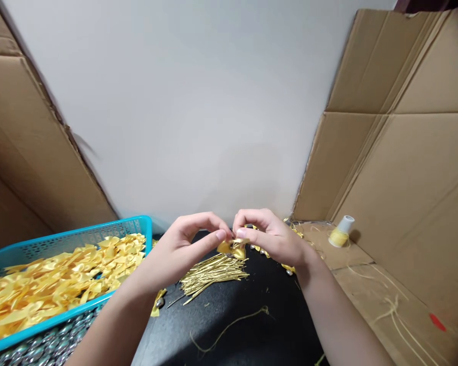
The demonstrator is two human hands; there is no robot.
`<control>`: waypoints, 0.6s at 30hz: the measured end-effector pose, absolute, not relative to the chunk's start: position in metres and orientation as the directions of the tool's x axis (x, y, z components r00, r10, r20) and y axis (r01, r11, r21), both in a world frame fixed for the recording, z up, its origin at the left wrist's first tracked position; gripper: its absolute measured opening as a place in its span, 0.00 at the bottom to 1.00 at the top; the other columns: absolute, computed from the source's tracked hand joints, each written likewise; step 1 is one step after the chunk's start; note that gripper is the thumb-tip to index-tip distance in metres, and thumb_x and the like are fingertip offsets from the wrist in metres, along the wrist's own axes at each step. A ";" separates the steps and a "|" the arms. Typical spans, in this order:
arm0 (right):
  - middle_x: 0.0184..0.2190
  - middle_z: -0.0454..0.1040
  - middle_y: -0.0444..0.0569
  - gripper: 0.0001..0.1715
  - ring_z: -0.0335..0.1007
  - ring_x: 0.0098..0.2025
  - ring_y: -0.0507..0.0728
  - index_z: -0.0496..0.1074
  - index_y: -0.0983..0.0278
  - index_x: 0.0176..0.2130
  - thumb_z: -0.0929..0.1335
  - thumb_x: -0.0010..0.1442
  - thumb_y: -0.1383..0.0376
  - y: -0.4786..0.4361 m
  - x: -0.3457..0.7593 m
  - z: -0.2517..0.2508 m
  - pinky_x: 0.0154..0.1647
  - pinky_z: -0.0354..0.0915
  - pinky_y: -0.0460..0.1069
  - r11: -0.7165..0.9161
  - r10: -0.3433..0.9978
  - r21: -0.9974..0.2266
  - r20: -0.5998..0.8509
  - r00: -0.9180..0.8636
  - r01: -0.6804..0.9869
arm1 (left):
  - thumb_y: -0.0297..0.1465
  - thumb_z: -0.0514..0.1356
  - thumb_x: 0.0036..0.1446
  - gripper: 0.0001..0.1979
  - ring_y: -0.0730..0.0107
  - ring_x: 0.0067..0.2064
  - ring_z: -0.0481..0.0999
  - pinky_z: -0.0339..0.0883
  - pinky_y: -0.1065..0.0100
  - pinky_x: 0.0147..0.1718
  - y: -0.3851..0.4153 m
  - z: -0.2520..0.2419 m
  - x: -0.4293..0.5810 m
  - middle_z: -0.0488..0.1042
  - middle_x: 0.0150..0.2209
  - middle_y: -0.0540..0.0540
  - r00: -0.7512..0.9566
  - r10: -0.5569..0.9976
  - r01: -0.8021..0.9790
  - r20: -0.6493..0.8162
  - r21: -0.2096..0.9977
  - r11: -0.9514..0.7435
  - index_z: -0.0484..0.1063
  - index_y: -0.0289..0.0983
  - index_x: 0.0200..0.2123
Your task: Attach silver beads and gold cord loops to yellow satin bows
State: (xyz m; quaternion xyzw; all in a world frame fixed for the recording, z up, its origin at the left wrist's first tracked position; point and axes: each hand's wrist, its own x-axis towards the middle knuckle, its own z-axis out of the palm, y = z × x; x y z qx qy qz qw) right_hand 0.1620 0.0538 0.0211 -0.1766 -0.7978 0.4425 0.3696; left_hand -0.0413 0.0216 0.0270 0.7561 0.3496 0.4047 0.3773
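Head view: My left hand [187, 246] and right hand [270, 238] are close together, thumb and fingertips of each pinched on a yellow bow [239, 252]. The bow is above the right end of a bundle of gold strips [213, 278], which lies on the black tabletop [259, 333]. A blue basket [148, 234] of yellow bows [61, 290] is at left; a thread cone [339, 237] stands upright at right.

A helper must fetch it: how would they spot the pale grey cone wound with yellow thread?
Find the tall brown cardboard panel at right. Near its foot, on flat brown cardboard, sits the pale grey cone; its tapered bare top sets it apart from the loose pale yellow strands nearby.
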 end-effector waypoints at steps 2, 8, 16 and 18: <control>0.25 0.66 0.41 0.09 0.60 0.29 0.49 0.67 0.64 0.29 0.65 0.61 0.63 0.055 0.163 0.020 0.34 0.58 0.47 0.533 0.617 -0.845 0.423 -0.664 -0.044 | 0.33 0.58 0.62 0.09 0.68 0.35 0.72 0.65 0.65 0.39 0.023 0.025 -0.041 0.75 0.31 0.47 0.414 0.824 0.225 0.387 0.833 -0.505 0.73 0.36 0.31; 0.25 0.65 0.41 0.09 0.59 0.29 0.49 0.65 0.64 0.29 0.65 0.61 0.64 0.056 0.163 0.018 0.33 0.58 0.47 0.506 0.635 -0.861 0.409 -0.655 -0.048 | 0.33 0.63 0.56 0.08 0.65 0.41 0.70 0.64 0.64 0.43 0.025 0.014 -0.035 0.72 0.36 0.46 0.389 0.787 0.176 0.479 0.800 -0.574 0.71 0.37 0.38; 0.24 0.67 0.41 0.13 0.62 0.28 0.49 0.66 0.64 0.29 0.67 0.61 0.59 0.056 0.166 0.023 0.34 0.61 0.47 0.431 0.656 -0.901 0.342 -0.673 -0.037 | 0.30 0.59 0.52 0.08 0.70 0.28 0.64 0.60 0.68 0.30 0.029 0.013 -0.039 0.67 0.24 0.50 0.491 0.707 -0.128 0.509 0.845 -0.519 0.66 0.37 0.23; 0.23 0.67 0.41 0.16 0.63 0.27 0.49 0.65 0.64 0.28 0.68 0.60 0.56 0.058 0.169 0.025 0.34 0.62 0.47 0.365 0.643 -0.929 0.296 -0.706 -0.057 | 0.34 0.56 0.52 0.10 0.70 0.25 0.62 0.58 0.67 0.27 0.030 0.016 -0.042 0.65 0.20 0.49 0.556 0.715 -0.068 0.423 0.881 -0.468 0.66 0.37 0.22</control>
